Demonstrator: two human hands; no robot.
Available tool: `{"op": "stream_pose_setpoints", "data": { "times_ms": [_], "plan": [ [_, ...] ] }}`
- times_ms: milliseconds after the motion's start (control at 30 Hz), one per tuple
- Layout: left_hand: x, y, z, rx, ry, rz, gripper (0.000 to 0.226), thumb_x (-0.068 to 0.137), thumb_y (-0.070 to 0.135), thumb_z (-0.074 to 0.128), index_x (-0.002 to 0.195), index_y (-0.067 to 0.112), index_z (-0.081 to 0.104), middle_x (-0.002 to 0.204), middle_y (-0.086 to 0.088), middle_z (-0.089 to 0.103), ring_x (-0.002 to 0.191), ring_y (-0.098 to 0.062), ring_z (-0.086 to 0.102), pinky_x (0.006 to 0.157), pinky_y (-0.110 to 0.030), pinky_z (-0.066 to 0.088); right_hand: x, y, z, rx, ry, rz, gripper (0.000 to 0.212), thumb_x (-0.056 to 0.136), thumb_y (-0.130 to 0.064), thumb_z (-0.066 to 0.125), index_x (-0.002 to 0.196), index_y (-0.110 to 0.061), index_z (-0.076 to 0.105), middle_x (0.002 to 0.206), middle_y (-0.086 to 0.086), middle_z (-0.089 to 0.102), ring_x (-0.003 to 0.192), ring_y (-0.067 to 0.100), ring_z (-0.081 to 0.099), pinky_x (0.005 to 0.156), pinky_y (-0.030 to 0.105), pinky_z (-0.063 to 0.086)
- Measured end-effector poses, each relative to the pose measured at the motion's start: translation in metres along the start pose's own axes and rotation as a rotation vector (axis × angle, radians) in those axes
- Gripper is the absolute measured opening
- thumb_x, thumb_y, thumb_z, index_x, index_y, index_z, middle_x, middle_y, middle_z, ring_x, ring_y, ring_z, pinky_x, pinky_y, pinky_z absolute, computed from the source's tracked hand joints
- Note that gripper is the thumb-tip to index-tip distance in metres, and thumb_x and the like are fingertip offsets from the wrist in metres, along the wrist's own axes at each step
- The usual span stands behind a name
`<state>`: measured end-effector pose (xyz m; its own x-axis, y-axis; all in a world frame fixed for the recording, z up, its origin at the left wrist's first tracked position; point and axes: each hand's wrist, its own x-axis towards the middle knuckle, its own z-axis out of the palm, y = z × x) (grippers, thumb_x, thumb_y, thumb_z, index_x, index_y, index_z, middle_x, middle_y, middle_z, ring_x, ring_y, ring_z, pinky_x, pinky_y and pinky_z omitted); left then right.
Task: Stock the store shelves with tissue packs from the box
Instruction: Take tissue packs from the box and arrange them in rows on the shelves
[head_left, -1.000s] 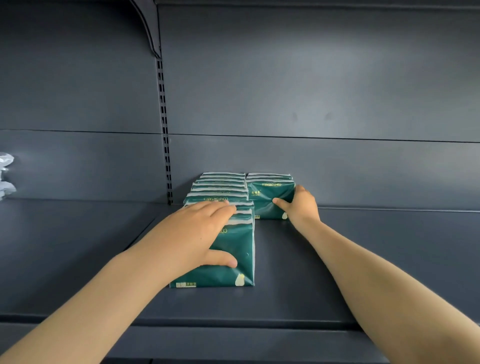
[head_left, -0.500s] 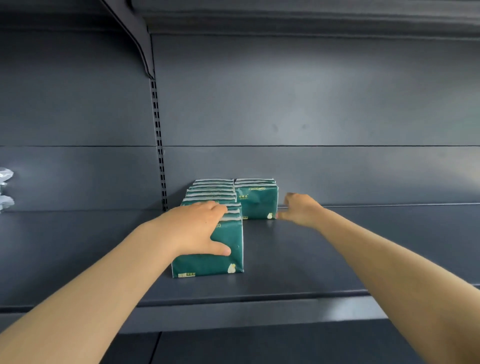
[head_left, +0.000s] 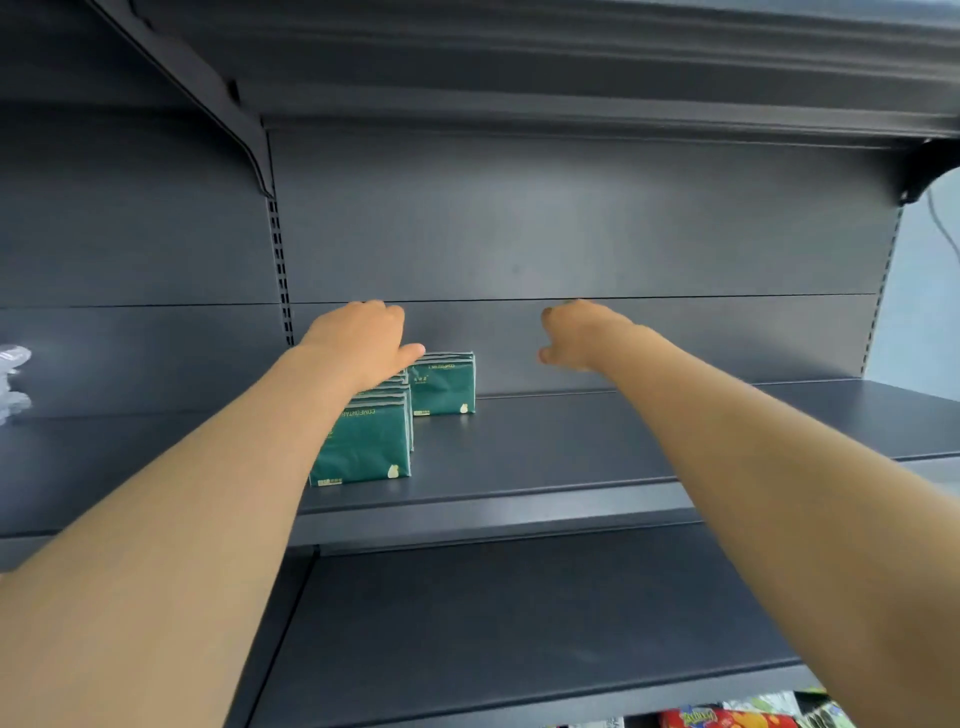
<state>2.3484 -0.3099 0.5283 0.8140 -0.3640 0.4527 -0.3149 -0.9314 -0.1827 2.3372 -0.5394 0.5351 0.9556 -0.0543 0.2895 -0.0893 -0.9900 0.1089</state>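
Hovering ctr-left of frame in the head view, left hand (head_left: 358, 338) was over the back of the longer row of green tissue packs (head_left: 363, 447), fingers relaxed, thumb out, gripping nothing; contact w/ packs unclear. Right hand (head_left: 576, 332) hung at ctr, fingers loosely curled, empty, apart from the shorter row (head_left: 442, 384). Both rows stood upright on the dark shelf (head_left: 571, 457).

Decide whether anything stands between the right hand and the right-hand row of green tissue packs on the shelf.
Nothing visible does. The right hand hovers empty, up and to the right of the right-hand tissue packs, with only bare shelf and back panel between them.
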Motion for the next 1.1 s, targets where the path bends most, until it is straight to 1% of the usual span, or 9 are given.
{"op": "stream_pose_setpoints", "data": {
  "times_ms": [67,133,233,500,667,800,933,1033,1100],
  "plan": [
    [-0.016,0.015,-0.019,0.044,0.048,-0.014,0.05,0.098,0.046,0.04,0.126,0.006,0.05,0.123,-0.012,0.053,0.115,-0.03,0.05,0.088,-0.042,0.044,-0.024,0.016,-0.017,-0.011,0.038,0.003,0.028,0.093,-0.027,0.052,0.113,-0.007,0.05,0.121,0.01,0.054,0.103,0.03,0.053,0.074,0.031,0.04],
    [-0.033,0.035,-0.036,0.078,0.086,-0.02,0.048,0.098,0.044,0.041,0.126,0.005,0.05,0.122,-0.012,0.053,0.115,-0.029,0.049,0.087,-0.041,0.044,-0.048,0.033,-0.032,0.006,0.079,0.007,0.04,0.093,-0.032,0.052,0.126,-0.009,0.048,0.124,0.01,0.053,0.111,0.031,0.052,0.076,0.032,0.04],
    [-0.061,0.069,-0.06,0.08,0.103,-0.04,0.048,0.098,0.043,0.041,0.126,0.006,0.05,0.122,-0.012,0.053,0.115,-0.029,0.049,0.086,-0.04,0.043,-0.087,0.06,-0.046,0.024,0.118,-0.017,0.043,0.094,-0.034,0.051,0.127,-0.008,0.046,0.123,0.012,0.053,0.11,0.032,0.052,0.078,0.033,0.042],
    [-0.154,0.17,-0.097,0.061,0.037,-0.094,0.047,0.098,0.044,0.039,0.123,0.006,0.049,0.122,-0.012,0.051,0.115,-0.029,0.046,0.085,-0.041,0.042,-0.194,0.137,-0.052,0.068,0.134,-0.103,0.048,0.094,-0.038,0.051,0.128,-0.005,0.047,0.125,0.016,0.055,0.113,0.034,0.052,0.088,0.038,0.045],
    [-0.207,0.23,-0.093,-0.022,-0.008,-0.074,0.049,0.097,0.045,0.042,0.125,0.006,0.05,0.121,-0.012,0.051,0.114,-0.029,0.047,0.088,-0.041,0.042,-0.269,0.173,-0.03,0.117,-0.011,-0.121,0.053,0.093,-0.041,0.052,0.134,-0.007,0.043,0.131,0.013,0.051,0.118,0.033,0.049,0.096,0.042,0.044],
    [-0.243,0.26,-0.064,-0.067,-0.085,-0.076,0.052,0.096,0.047,0.043,0.126,0.005,0.051,0.125,-0.014,0.05,0.117,-0.029,0.047,0.094,-0.044,0.044,-0.316,0.195,0.009,0.14,-0.113,-0.131,0.051,0.094,-0.037,0.052,0.133,-0.007,0.043,0.129,0.013,0.052,0.117,0.033,0.049,0.093,0.038,0.043],
    [-0.273,0.284,-0.019,-0.103,-0.199,-0.074,0.051,0.096,0.045,0.044,0.128,0.006,0.05,0.126,-0.015,0.049,0.117,-0.03,0.046,0.093,-0.043,0.045,-0.346,0.206,0.074,0.109,-0.205,-0.134,0.051,0.094,-0.039,0.052,0.132,-0.006,0.045,0.128,0.014,0.053,0.116,0.032,0.05,0.091,0.039,0.044],
    [-0.29,0.297,0.025,-0.146,-0.284,-0.087,0.047,0.097,0.044,0.044,0.126,0.008,0.05,0.124,-0.012,0.048,0.117,-0.027,0.046,0.087,-0.039,0.044,-0.361,0.211,0.134,0.089,-0.329,-0.097,0.048,0.093,-0.039,0.053,0.129,-0.008,0.047,0.123,0.012,0.055,0.111,0.031,0.053,0.087,0.039,0.047],
    [-0.298,0.306,0.06,-0.184,-0.349,-0.083,0.045,0.096,0.044,0.044,0.125,0.009,0.05,0.123,-0.01,0.049,0.117,-0.026,0.046,0.087,-0.039,0.043,-0.368,0.213,0.176,0.067,-0.423,-0.082,0.044,0.093,-0.038,0.053,0.125,-0.008,0.049,0.118,0.012,0.058,0.107,0.03,0.055,0.086,0.038,0.048]
  ]
}}
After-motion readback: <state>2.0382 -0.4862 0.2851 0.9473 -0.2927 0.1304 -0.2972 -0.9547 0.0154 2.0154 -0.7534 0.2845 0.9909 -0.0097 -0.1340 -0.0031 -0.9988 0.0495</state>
